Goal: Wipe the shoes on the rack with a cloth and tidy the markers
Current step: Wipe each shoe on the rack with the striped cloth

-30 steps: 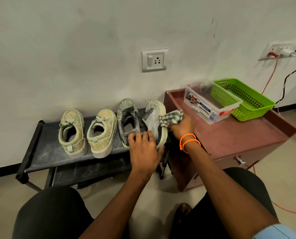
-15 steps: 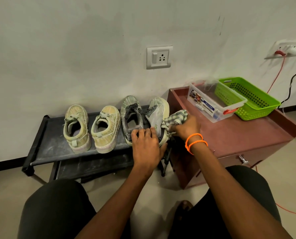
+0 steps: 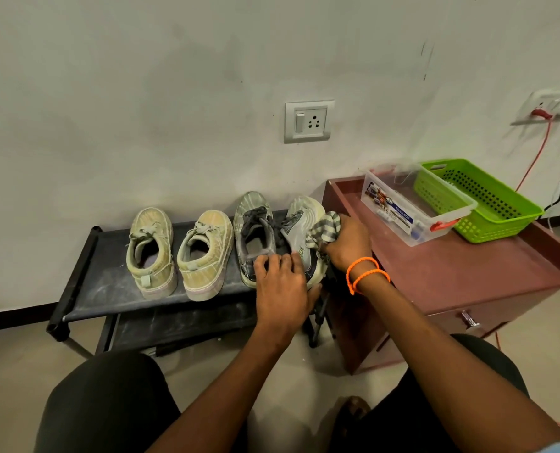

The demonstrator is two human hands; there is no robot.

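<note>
Right of centre in the head view, the grey-and-cream laced sneaker (image 3: 299,237) on the black two-tier shoe rack (image 3: 108,282) is steadied by the left hand (image 3: 283,289), fingers curled over its collar. The checked grey cloth (image 3: 326,227), bunched in the right hand (image 3: 348,245), has been shifted slightly toeward along its side; wiping is judged ongoing. No markers can be made out.

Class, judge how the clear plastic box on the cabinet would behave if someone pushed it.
The clear plastic box looks thin-walled and nearly empty, so probably light. It sits low and flat on the cabinet, so it would likely slide, not tip.
</note>
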